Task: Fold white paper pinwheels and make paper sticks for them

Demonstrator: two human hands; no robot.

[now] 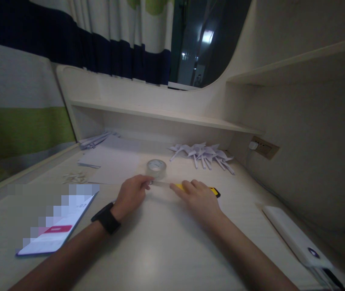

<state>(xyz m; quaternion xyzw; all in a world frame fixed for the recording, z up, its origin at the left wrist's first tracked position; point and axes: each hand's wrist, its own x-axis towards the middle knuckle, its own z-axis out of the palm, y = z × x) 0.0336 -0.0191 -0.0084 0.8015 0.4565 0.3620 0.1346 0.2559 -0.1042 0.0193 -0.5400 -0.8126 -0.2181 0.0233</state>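
My right hand (199, 199) is wrapped round a yellow utility knife (214, 191) with a black end, held low over the desk. From the knife a thin pale strip (162, 184), which looks like its blade, runs left toward my left fingertips. My left hand (132, 195), with a black watch on its wrist, is closed in a pinch at the strip's left end. What lies between its fingertips is too small to make out. Just behind them a roll of clear tape (156, 171) lies on the desk.
White paper sheets (114, 157) and rolled paper sticks (98, 140) lie at the back left, with small pale pieces (74, 177) nearby. Several paper pinwheels (203, 153) are piled at the back right. A tablet-like screen (60, 226) lies left; a long white device (296, 234) stands right.
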